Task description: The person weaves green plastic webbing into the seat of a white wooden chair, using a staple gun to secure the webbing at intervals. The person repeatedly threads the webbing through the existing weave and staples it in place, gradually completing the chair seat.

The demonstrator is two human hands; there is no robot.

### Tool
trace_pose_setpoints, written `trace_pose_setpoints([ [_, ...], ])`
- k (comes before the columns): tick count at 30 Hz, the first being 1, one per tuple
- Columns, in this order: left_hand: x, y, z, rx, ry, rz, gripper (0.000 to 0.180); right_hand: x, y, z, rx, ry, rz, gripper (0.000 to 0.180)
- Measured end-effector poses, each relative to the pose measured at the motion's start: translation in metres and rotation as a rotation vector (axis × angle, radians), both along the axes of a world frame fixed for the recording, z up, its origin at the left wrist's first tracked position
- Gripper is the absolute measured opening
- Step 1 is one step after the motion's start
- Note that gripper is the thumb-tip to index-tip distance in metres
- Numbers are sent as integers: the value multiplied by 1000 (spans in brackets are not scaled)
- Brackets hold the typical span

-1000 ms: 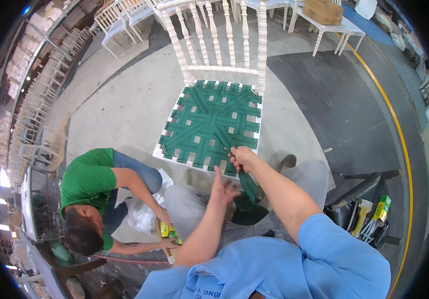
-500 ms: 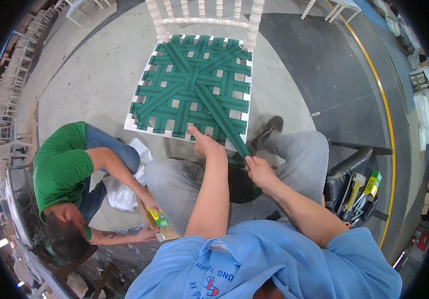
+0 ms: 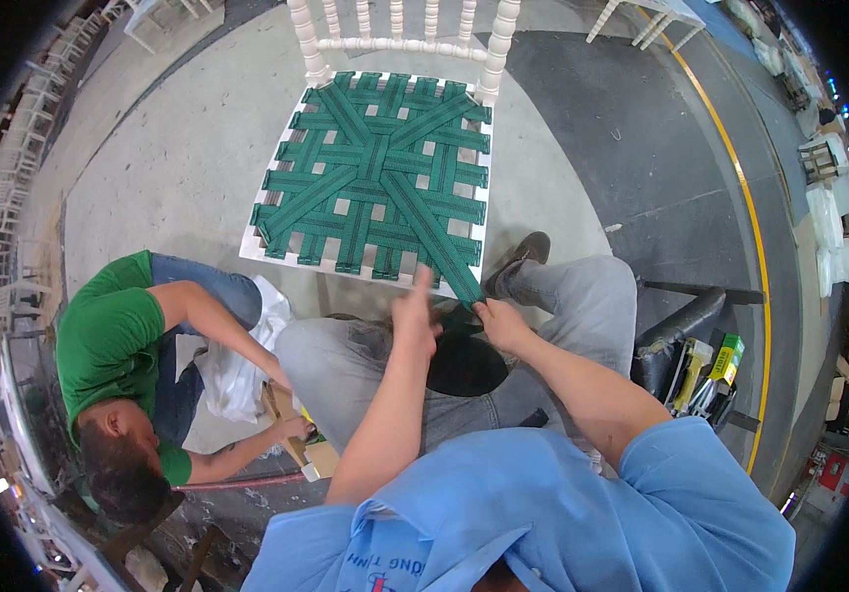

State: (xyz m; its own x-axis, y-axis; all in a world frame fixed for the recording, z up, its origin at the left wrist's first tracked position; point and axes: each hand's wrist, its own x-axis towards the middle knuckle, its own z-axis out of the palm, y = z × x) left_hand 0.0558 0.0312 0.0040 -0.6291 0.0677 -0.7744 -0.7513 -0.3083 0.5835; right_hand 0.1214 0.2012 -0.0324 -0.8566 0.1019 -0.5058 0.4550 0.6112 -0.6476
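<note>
A white chair frame (image 3: 276,259) stands before me, its seat woven with flat green webbing (image 3: 331,153). Diagonal bands form a cross on top. The band toward the near right corner, a green webbing strap (image 3: 434,232), runs past the front rail to my right hand (image 3: 503,324), which is closed on its loose end. Beside the strap, just nearer than the front rail, my left hand (image 3: 413,318) has a finger stretched toward the seat. Motion blurs that finger, and nothing shows in the hand.
At left a co-worker in a green shirt (image 3: 109,316) bends over an open cardboard box (image 3: 321,459) beside my leg. A dark holder (image 3: 656,370) with tools and a green-yellow box (image 3: 729,357) is at my right. White chairs (image 3: 25,168) line the far left.
My left hand has moved right from the front rail toward the strap. My right hand has shifted slightly left, still gripping the strap. The co-worker's hands have moved at the cardboard box.
</note>
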Motion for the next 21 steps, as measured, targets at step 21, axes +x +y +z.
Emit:
trace_pose_setpoints([
  [21, 54, 34, -24, -1055, 536, -841, 53, -5, 1, 21, 356, -152, 470, 36],
])
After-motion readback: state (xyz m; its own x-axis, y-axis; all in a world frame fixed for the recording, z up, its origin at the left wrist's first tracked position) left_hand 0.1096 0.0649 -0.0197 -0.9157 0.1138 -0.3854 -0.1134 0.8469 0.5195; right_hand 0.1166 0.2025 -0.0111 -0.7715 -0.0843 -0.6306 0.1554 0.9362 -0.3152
